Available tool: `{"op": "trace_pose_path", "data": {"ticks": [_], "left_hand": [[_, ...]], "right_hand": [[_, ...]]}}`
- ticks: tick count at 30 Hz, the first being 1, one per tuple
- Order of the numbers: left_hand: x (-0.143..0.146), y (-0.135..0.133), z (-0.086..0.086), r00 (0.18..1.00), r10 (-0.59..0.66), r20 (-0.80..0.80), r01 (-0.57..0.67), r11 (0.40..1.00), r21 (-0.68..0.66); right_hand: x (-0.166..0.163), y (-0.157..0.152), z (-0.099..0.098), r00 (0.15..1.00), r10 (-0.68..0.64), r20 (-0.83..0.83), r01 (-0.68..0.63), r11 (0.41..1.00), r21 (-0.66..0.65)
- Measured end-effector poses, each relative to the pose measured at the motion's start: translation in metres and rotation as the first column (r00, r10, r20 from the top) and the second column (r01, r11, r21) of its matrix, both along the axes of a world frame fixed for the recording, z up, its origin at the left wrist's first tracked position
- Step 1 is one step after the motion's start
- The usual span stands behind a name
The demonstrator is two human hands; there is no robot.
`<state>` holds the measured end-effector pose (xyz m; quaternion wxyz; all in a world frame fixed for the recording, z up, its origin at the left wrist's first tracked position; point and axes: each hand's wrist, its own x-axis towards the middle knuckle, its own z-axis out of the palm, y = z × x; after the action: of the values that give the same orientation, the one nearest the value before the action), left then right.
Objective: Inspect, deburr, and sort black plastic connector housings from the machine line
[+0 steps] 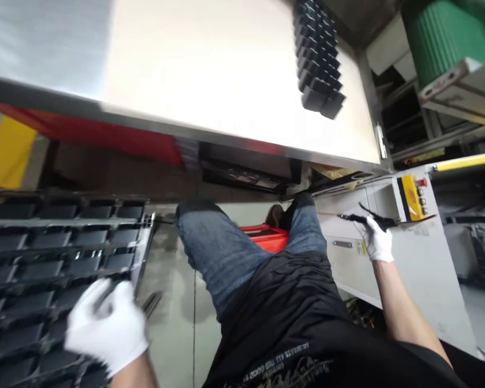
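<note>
A table [210,64] spans twelve o'clock, bearing black blocks [319,67] at one. At two is a green bin [448,43]; at three, a yellow switch box [413,199]. The legs [222,242] partly hide a red box [275,243] near centre. At eight, a rack [144,245] holds rows of dark pieces [36,269]. The hands are well apart: the right hand [378,241], towards four, grips a black tool [354,217]; the left hand [107,326], by the rack, is too blurred to judge.
</note>
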<state>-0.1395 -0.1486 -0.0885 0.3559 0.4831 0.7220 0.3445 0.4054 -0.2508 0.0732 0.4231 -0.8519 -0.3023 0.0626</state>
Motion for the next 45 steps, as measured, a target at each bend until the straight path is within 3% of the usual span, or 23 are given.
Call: {"op": "trace_pose_path", "data": {"ticks": [2, 3, 5, 7, 9, 11, 14, 17, 20, 23, 26, 28, 29, 31, 33, 36, 39, 41, 42, 45], "left_hand": [[0.047, 0.005, 0.018, 0.975, 0.164, 0.148, -0.175, 0.982, 0.067], [0.073, 0.012, 0.028, 0.97, 0.137, 0.199, -0.158, 0.983, 0.091], [0.124, 0.029, 0.044, 0.978, -0.103, 0.181, 0.078, 0.987, 0.138], [0.166, 0.047, 0.05, 0.941, -0.32, 0.106, 0.305, 0.943, 0.133], [0.193, 0.061, 0.043, 0.883, -0.453, 0.123, 0.452, 0.891, 0.036], [0.205, 0.071, 0.024, 0.848, -0.491, 0.198, 0.516, 0.85, -0.104], [0.207, 0.077, -0.008, 0.855, -0.45, 0.259, 0.51, 0.821, -0.256], [0.209, 0.075, -0.028, 0.872, -0.404, 0.275, 0.48, 0.815, -0.325], [0.22, 0.07, -0.033, 0.854, -0.411, 0.318, 0.51, 0.782, -0.359], [0.241, 0.072, -0.029, 0.806, -0.461, 0.372, 0.582, 0.732, -0.354], [0.27, 0.076, -0.024, 0.74, -0.523, 0.422, 0.662, 0.677, -0.322], [0.287, 0.078, -0.021, 0.692, -0.566, 0.448, 0.713, 0.635, -0.298], [0.293, 0.078, -0.019, 0.67, -0.585, 0.457, 0.734, 0.616, -0.287], [0.297, 0.076, -0.015, 0.641, -0.61, 0.466, 0.76, 0.591, -0.272], [0.289, 0.073, -0.012, 0.642, -0.614, 0.459, 0.759, 0.593, -0.269], [0.26, 0.073, -0.012, 0.704, -0.568, 0.426, 0.701, 0.654, -0.285], [0.225, 0.086, -0.02, 0.791, -0.482, 0.377, 0.596, 0.744, -0.301], [0.206, 0.102, -0.028, 0.831, -0.432, 0.35, 0.533, 0.797, -0.284], [0.2, 0.111, -0.033, 0.847, -0.409, 0.339, 0.505, 0.82, -0.271], [0.191, 0.132, -0.047, 0.888, -0.322, 0.328, 0.413, 0.872, -0.262]], "right_hand": [[0.034, 0.005, -0.002, 0.99, -0.098, -0.099, 0.116, 0.974, 0.197], [0.05, 0.012, -0.002, 0.983, -0.117, -0.144, 0.153, 0.951, 0.268], [0.076, 0.03, -0.006, 0.967, -0.114, -0.227, 0.192, 0.915, 0.356], [0.094, 0.05, -0.018, 0.948, -0.084, -0.307, 0.205, 0.9, 0.385], [0.101, 0.067, -0.043, 0.923, -0.051, -0.38, 0.205, 0.903, 0.377], [0.098, 0.075, -0.075, 0.9, -0.032, -0.435, 0.202, 0.915, 0.35], [0.083, 0.071, -0.121, 0.88, -0.042, -0.474, 0.198, 0.937, 0.286], [0.068, 0.058, -0.143, 0.884, -0.072, -0.461, 0.197, 0.953, 0.229], [0.06, 0.047, -0.122, 0.908, -0.098, -0.407, 0.195, 0.959, 0.204], [0.052, 0.037, -0.061, 0.947, -0.133, -0.294, 0.206, 0.95, 0.233], [0.047, 0.038, 0.005, 0.983, -0.176, -0.061, 0.186, 0.924, 0.333], [0.051, 0.052, 0.029, 0.979, -0.194, 0.059, 0.156, 0.908, 0.39], [0.054, 0.063, 0.031, 0.975, -0.205, 0.08, 0.158, 0.907, 0.391], [0.062, 0.087, 0.02, 0.968, -0.241, 0.072, 0.205, 0.92, 0.334], [0.062, 0.106, -0.003, 0.963, -0.265, 0.055, 0.245, 0.94, 0.236], [0.037, 0.105, -0.034, 0.963, -0.229, 0.144, 0.205, 0.965, 0.16], [0.006, 0.083, -0.05, 0.929, -0.187, 0.32, 0.162, 0.981, 0.102], [-0.007, 0.087, -0.061, 0.934, 0.0, 0.356, 0.028, 0.997, -0.072], [-0.012, 0.098, -0.069, 0.935, 0.145, 0.324, -0.084, 0.977, -0.195], [-0.027, 0.16, -0.103, 0.855, 0.502, 0.133, -0.402, 0.801, -0.443]]}}
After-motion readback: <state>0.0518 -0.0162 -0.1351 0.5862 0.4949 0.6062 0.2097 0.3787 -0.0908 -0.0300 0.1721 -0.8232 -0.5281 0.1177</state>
